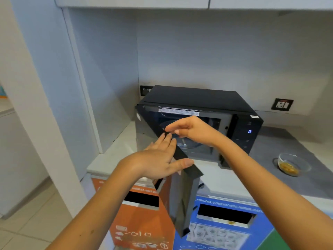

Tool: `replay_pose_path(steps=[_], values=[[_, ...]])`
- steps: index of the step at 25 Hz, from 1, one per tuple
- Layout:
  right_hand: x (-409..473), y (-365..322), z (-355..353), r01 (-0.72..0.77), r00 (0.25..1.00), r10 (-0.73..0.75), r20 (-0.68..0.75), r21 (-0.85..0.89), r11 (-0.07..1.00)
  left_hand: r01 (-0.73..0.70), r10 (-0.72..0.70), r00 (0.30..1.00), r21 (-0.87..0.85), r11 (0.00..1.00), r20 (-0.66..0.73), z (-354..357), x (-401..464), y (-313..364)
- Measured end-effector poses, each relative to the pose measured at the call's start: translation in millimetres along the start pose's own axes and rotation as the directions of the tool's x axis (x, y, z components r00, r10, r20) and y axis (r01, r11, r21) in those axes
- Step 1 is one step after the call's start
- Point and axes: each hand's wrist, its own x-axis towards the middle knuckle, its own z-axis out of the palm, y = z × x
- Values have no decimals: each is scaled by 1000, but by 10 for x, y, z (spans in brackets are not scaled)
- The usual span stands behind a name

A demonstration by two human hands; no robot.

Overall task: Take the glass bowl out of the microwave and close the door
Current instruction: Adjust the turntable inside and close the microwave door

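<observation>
A: There's your microwave [201, 112], black, sitting on the bench [281, 141] in the corner, and its door [182, 177] hangs swung out toward you, roughly half open.

B: And your left hand [158, 159] is on that door: palm flat against its outer face, fingers spread and straight, thumb lying over the top edge. Nothing gripped, just pressed flat.

A: Your right hand [191, 129] sits just above the door's top edge, in front of the microwave's cavity, fingers loosely extended, holding nothing. Whether the fingertips touch the edge, I cannot tell.

B: The glass bowl [293, 164] is already out. It stands on the bench to the right of the microwave, well apart from it, with something yellow in the bottom.

A: Inside the microwave you can see the turntable [189, 141], bare.

B: Below the microwave, under the bench front: an orange bin panel [142, 222] to the left of the door, a blue one [225, 231] to its right.
</observation>
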Motion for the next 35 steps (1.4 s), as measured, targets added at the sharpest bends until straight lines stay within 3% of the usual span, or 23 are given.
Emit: replay_pose_path(steps=[3,6,13,16,19,22,25,30,35], values=[[-319,138,-438,-80,995,81,-62,14,997,-47,52,993,54,997,-104,73,453,219],[-566,309,-700,-150,975,133,-175,-86,985,-54,64,967,47,997,-245,149,894,369],[-794,866,-1015,-288,953,213,-218,-415,863,-13,72,813,104,994,-579,163,1771,605],[-685,1068,-1041,-267,959,155,-237,-576,772,11,72,796,133,991,-601,112,2031,620],[-532,1176,-1093,-257,966,145,-212,-758,599,51,41,811,141,989,-584,66,2225,628],[-413,1294,-1145,-286,958,168,-232,-810,512,87,30,838,188,978,-545,14,2361,609],[-372,1370,-1153,-356,930,277,-242,-780,515,91,48,836,224,970,-547,-2,2422,568],[-358,1490,-1123,-417,908,276,-316,-753,509,51,87,832,230,972,-548,-49,2478,519],[-283,1402,-1158,-438,892,348,-287,-737,515,28,105,839,236,971,-534,-106,2518,496]])
